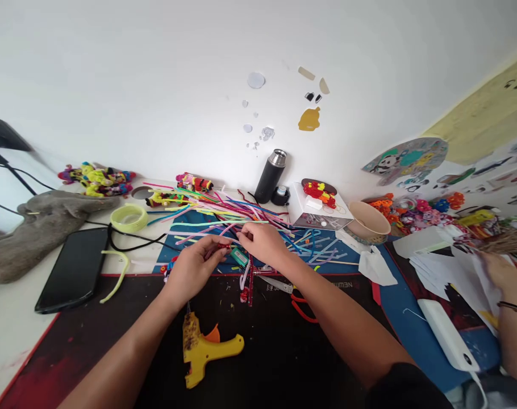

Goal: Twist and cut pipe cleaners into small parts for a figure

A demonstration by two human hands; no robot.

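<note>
From where I stand, the glue gun lies at the left, grip to the right, just below the left hand. That hand's thumb and fingers pinch a small red piece, which points roughly sideways toward the right hand, though the left is nearer. The right hand's fingers curl inward; whether they grip anything, I can't tell. Beneath its wrist lie the scissors, blades pointing left.
</note>
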